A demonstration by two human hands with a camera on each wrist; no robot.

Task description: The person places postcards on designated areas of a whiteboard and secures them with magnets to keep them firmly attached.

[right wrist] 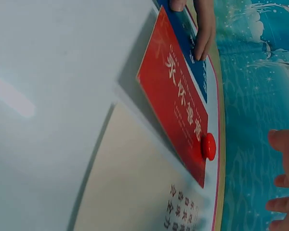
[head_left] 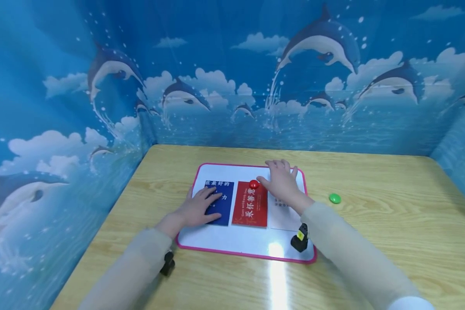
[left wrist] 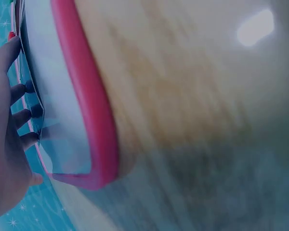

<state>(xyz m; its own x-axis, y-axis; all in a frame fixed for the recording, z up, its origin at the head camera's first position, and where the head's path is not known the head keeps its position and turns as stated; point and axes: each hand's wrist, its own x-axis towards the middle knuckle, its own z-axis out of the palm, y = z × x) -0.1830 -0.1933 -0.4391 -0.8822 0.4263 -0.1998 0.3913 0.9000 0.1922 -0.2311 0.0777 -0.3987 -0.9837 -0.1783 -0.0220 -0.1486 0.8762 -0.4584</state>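
Note:
A whiteboard with a pink rim [head_left: 240,253] lies on the wooden table, bearing a blue card [head_left: 225,211], a red card [head_left: 252,211] and a white card [head_left: 284,221] side by side. My left hand [head_left: 196,209] rests with spread fingers over the blue card, hiding part of its print. A round red magnet [head_left: 253,184] sits on the red card's top edge. Just right of that magnet, my right hand [head_left: 283,184] reaches over the white card's top, fingers extended and holding nothing. In the right wrist view the right fingers [right wrist: 283,207] appear apart from the cards.
Right of the board, a green magnet [head_left: 335,198] lies on the table [head_left: 387,206]. A blue curtain [head_left: 232,125] printed with dolphins encloses the back and sides. Black wrist cameras [head_left: 299,239] hang beneath both sleeves.

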